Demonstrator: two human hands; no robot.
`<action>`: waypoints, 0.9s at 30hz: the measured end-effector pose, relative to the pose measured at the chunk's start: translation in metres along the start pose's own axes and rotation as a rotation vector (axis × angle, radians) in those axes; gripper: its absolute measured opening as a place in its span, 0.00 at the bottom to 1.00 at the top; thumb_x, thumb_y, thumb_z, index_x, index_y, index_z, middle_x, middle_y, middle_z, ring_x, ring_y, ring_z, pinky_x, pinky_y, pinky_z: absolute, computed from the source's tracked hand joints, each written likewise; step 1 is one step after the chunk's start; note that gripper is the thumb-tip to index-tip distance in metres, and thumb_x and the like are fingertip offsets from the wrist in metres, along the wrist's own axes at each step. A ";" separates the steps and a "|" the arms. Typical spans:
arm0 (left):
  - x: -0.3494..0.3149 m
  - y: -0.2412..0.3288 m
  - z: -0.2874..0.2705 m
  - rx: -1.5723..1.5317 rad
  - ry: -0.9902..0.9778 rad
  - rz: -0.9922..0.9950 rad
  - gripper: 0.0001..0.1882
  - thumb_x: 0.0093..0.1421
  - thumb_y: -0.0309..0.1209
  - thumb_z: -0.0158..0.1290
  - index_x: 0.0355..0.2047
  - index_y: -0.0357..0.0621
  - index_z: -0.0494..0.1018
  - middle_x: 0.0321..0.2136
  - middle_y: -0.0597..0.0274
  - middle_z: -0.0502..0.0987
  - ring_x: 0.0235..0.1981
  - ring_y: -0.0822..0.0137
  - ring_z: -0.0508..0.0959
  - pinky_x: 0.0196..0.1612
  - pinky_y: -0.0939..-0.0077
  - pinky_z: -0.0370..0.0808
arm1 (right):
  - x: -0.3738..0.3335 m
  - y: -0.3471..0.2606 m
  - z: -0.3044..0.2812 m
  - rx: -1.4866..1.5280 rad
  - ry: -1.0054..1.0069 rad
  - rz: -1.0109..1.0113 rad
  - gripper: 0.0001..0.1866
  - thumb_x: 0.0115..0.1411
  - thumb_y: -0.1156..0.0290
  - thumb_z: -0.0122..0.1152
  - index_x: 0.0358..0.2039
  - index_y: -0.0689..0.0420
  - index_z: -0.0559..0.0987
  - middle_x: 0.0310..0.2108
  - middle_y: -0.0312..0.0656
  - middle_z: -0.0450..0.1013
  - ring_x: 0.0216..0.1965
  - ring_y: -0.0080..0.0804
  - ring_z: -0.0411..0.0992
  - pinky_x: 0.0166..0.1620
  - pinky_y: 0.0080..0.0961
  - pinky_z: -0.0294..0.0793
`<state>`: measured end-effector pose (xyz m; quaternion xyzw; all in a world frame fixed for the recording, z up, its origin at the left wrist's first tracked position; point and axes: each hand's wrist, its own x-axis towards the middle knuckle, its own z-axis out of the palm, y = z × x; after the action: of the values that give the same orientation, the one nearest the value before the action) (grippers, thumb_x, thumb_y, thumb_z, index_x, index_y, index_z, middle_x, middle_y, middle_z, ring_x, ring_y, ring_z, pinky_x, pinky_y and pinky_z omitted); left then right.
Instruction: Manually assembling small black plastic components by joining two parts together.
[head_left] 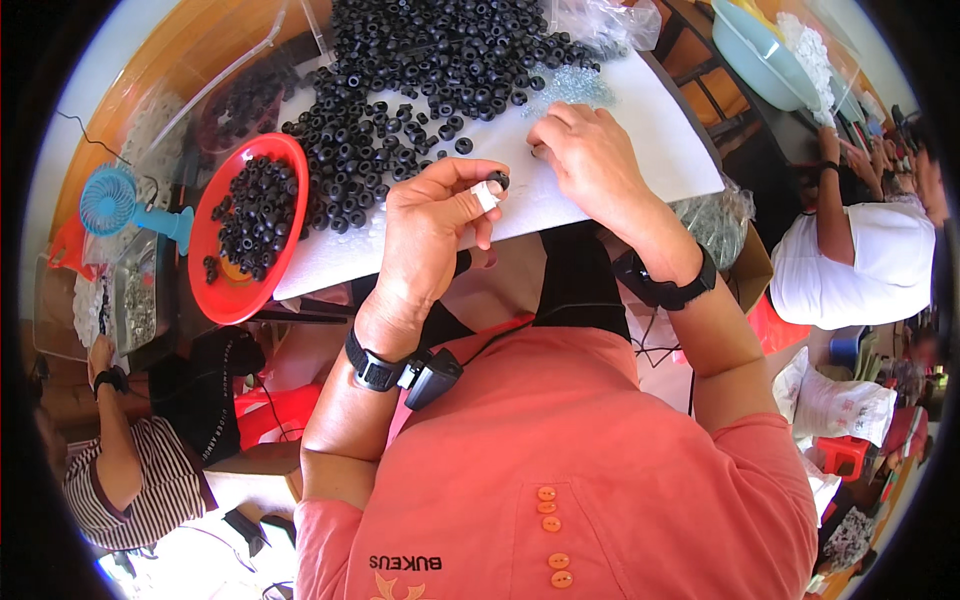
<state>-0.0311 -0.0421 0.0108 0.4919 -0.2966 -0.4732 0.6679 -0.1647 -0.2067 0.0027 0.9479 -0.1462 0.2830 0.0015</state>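
Note:
My left hand (430,215) is closed over the front of the white board, pinching a small round black piece with a hole (497,180) between thumb and forefinger. White tape (485,195) wraps the thumb's tip. To its right, my right hand (592,160) has its fingertips drawn together; whatever they hold is hidden. Just beyond those fingers lies a patch of small clear bluish pieces (575,88). A big heap of the same black pieces (430,60) covers the far part of the white board (640,130) and spreads toward my left hand.
Left of the board sits a red plastic bowl (298,190) with more black pieces. A blue fan (110,200) stands beyond it. Clear plastic bags (615,22) lie at the far right. People work at left (150,480) and right (850,260); a light-blue basin (760,55) is at upper right.

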 end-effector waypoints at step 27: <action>-0.001 -0.003 -0.003 -0.049 0.022 0.054 0.11 0.60 0.23 0.57 0.42 0.30 0.76 0.29 0.57 0.78 0.24 0.71 0.75 0.24 0.81 0.71 | -0.010 -0.002 -0.019 0.252 0.111 -0.098 0.07 0.50 0.79 0.60 0.30 0.54 0.76 0.31 0.38 0.73 0.37 0.40 0.72 0.39 0.36 0.66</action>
<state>-0.0302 -0.0401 0.0075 0.4723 -0.2909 -0.4567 0.6955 -0.1823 -0.2006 0.0132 0.9294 -0.0627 0.3509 -0.0956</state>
